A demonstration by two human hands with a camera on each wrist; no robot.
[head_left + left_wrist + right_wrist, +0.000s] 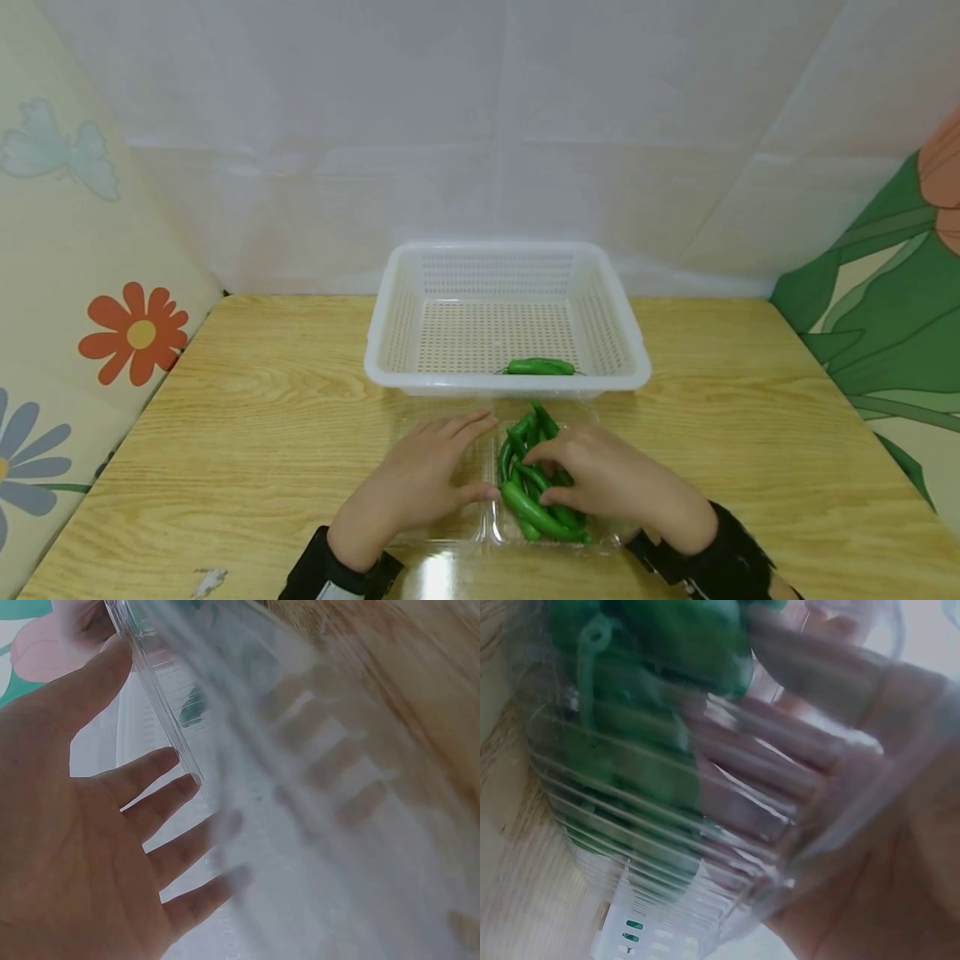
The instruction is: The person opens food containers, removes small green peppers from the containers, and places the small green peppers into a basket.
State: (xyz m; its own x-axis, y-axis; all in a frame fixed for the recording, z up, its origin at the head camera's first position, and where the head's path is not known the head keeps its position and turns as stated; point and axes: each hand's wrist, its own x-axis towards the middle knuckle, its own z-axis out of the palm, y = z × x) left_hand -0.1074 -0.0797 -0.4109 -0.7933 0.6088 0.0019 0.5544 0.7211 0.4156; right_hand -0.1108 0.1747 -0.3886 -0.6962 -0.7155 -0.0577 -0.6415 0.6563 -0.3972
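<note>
A clear plastic clamshell box (459, 532) lies opened out on the table, a heap of green chili peppers (542, 512) filling its right half. My left hand (423, 475) spreads over the left half, thumb and fingertips at the middle edge; in the left wrist view its straight fingers (150, 778) reach to the clear rim. Over the heap, my right hand (600, 468) bends down with thumb and forefinger apart among the peppers. Through the plastic wall, the right wrist view shows its fingers (742, 776) loosely stretched beside the peppers (656, 795).
Just behind the box stands a white perforated basket (507, 383), with a few green chili peppers (540, 367) at its near side. A white cloth (480, 150) hangs behind the wooden table (247, 400). A small torn scrap (209, 582) shows at the front left.
</note>
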